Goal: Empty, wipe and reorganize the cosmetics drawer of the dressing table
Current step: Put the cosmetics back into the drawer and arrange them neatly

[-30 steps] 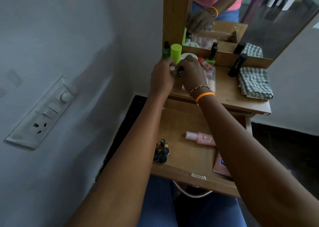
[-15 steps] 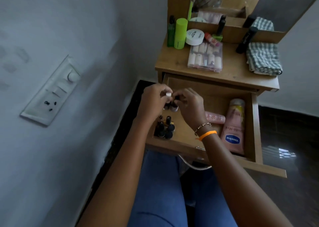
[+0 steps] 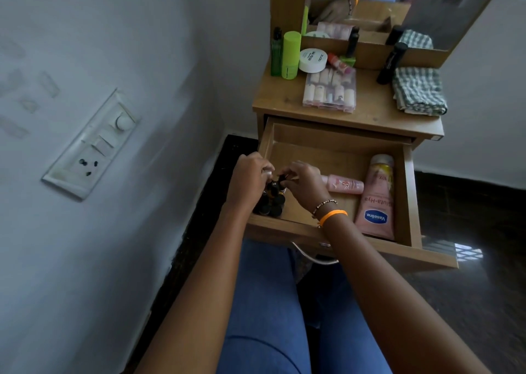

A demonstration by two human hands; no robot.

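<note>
Drawer pulled open below table. Set small bottles, pinched by left hand and right hand, upright in near-left corner, tightly grouped.

Blue jeans; orange band, beaded bracelet on right wrist.

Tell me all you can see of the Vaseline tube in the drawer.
The Vaseline tube is pale pink, soft plastic by its look, with a blue logo oval and a yellowish cap end. It lies flat on the drawer floor along the right wall, cap toward the back. Neither hand touches it; a small pink bottle lies just beside it.
</note>
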